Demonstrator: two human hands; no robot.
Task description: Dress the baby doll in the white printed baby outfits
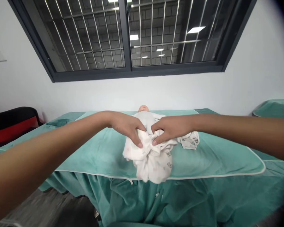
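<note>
Bunched white baby clothing [153, 168] with small printed figures lies in front of me, its lower end hanging over the near edge of the bed's green cover. My left hand [130, 127] is closed on its left side, thumb pressed into the fabric. On the other side my right hand [171, 127] pinches a gathered fold, close to the left thumb. Just beyond the cloth shows the rounded top of what looks like a doll's head [143, 108]; any body below it is hidden by white fabric. A smaller printed white cloth [190, 141] rests right of the bundle, partly behind my right forearm.
The bed's green cover [97, 154] has white piping and a draped front. Behind it rise a white wall [104, 94] and a barred window [130, 71]. A black and red chair [14, 126] stands at left; another green-covered surface [274, 107] is at far right.
</note>
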